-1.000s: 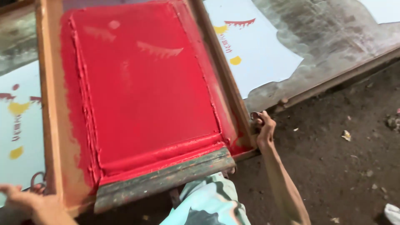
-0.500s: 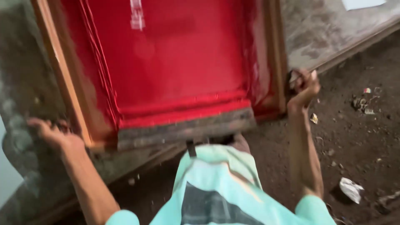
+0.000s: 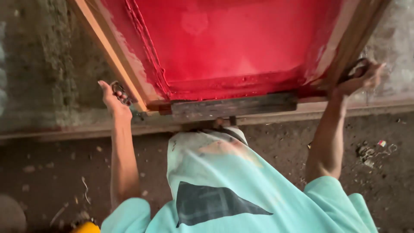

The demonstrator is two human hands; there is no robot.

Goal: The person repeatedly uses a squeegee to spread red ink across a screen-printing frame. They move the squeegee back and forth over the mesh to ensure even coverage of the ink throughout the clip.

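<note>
A wooden-framed printing screen coated in red ink lies on a long grey table. A dark wooden squeegee bar rests along the frame's near edge, by a ridge of red ink. My left hand grips a small metal handle at the frame's near left corner. My right hand holds a matching metal handle at the near right corner. Both arms reach forward over my mint-green shirt.
The table's front rail runs across the view just below the frame. Below it is a dirt floor strewn with small scraps and debris. A yellow object shows at the bottom left edge.
The view has swung so the frame sits square ahead. The printed sheets beside the screen have left the view. Both hands stay on the frame's corner handles.
</note>
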